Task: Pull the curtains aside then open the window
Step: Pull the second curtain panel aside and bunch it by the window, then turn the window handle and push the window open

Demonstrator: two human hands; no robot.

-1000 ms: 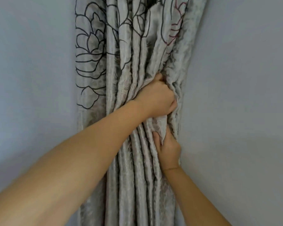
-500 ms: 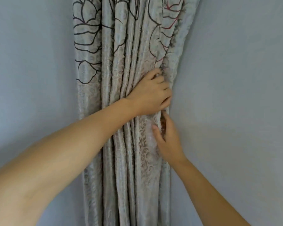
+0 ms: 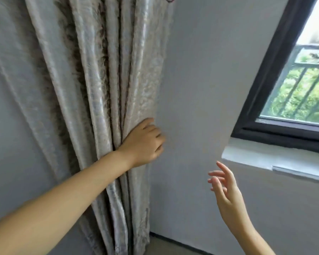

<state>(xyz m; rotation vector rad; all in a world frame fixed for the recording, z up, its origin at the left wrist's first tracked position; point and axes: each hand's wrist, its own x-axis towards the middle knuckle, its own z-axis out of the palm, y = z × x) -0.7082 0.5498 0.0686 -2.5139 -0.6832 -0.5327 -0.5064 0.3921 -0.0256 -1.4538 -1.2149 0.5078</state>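
A beige patterned curtain (image 3: 103, 89) hangs bunched in folds against the grey wall at the left. My left hand (image 3: 145, 142) lies against its right edge, fingers curled over the folds; a firm grip is not clear. Off to the right, my right hand (image 3: 225, 188) is in the air, fingers spread, holding nothing, just below the sill. The window (image 3: 306, 74) with its black frame (image 3: 265, 74) shows at the upper right, its pane shut, railing and greenery behind the glass.
A white window sill (image 3: 261, 157) juts out under the frame. Bare grey wall (image 3: 197, 89) spans between curtain and window. A dark skirting line (image 3: 173, 238) and a strip of floor show at the bottom.
My view has swung right, bringing the window into sight. My right hand has let go of the curtain and moved right toward the sill. My left hand stays on the folds.
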